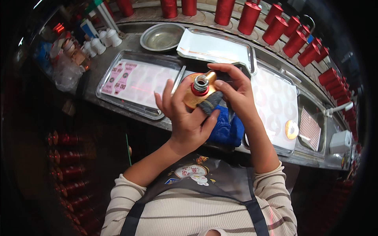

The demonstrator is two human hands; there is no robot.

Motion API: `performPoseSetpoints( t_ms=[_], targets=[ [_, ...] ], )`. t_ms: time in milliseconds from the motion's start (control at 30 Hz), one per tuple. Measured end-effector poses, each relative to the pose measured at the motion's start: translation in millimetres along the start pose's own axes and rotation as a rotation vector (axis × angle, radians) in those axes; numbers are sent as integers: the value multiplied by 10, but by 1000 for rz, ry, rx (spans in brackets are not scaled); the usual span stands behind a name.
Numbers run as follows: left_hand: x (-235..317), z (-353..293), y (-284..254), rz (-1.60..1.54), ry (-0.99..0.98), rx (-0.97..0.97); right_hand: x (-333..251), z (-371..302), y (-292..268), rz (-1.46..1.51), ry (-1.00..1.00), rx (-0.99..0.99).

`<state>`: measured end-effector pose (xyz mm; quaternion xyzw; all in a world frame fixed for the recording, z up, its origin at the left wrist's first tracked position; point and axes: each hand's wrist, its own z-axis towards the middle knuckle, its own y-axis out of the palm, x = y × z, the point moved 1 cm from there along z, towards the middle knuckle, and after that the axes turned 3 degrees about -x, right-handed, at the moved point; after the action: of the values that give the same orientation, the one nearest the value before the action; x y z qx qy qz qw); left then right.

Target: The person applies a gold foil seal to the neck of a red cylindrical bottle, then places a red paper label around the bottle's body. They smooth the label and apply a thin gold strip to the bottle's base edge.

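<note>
In front of me is a red bottle [201, 88] with a gold shoulder, its neck showing bare metal threads and an open mouth. My left hand [188, 122] is closed round its left and near side, some fingers sticking out. A dark grey strip of material [210, 103] lies at the left fingertips, against the bottle; whether it is wrapped on a finger I cannot tell. My right hand [238, 88] grips the right side, thumb and fingers at a gold piece [211, 75] beside the neck. A blue cloth [228, 128] lies just beneath, on the bench.
Metal trays hold a pink-printed label sheet [138, 80], a white sheet [214, 47] and a backing sheet [271, 102] bearing one gold ring label [291, 129]. A metal bowl [162, 37] stands behind. Red bottles [249, 17] line the far side; small white bottles [98, 45] stand left.
</note>
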<state>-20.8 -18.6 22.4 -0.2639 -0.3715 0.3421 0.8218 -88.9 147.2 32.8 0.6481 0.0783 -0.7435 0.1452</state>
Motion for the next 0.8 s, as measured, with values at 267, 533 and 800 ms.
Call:
performPoseSetpoints(
  t_ms=[267, 533, 800],
  targets=[
    [-225, 60, 248, -435, -283, -36, 62, 72, -6, 26, -111, -16],
    [-550, 313, 73, -1151, -420, -342, 100, -69, 55, 49, -117, 94],
    [-732, 277, 85, -1167, -382, -429, 32, -47, 118, 100, -30, 225]
  ],
)
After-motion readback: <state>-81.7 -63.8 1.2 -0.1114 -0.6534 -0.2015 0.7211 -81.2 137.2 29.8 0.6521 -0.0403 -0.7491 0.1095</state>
